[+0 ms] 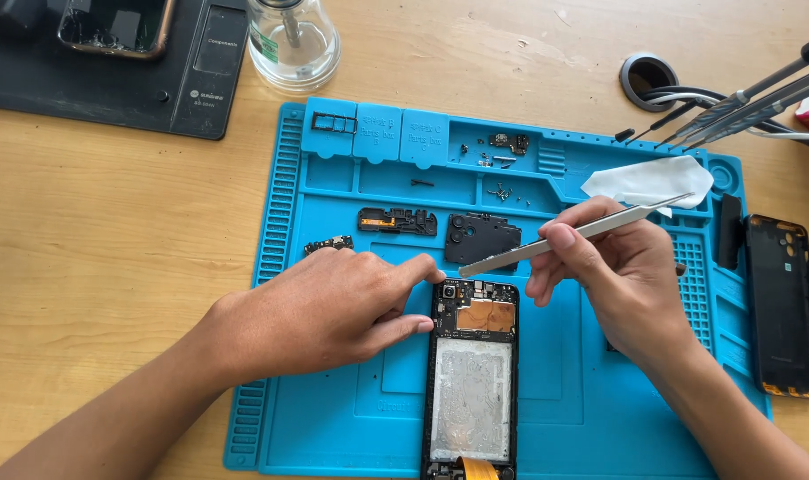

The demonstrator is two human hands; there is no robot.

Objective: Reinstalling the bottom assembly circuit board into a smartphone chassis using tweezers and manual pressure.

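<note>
An opened phone (472, 382) without its back lies upright on the blue repair mat (333, 391), showing a silver shield, a copper patch and a camera at the top. My left hand (333, 307) rests on the mat, its fingertips pressing the phone's upper left edge. My right hand (613, 267) holds metal tweezers (564, 236) like a pen, the tip hovering just above the phone's top edge.
Removed black covers (482, 238), a small board (329, 244) and screws lie in the mat's upper trays. A white wipe (649, 180), the phone's back cover (782, 307), a glass liquid dispenser (293, 40), a black heating pad (111, 80) with another phone, and upright tools (751, 102) surround the mat.
</note>
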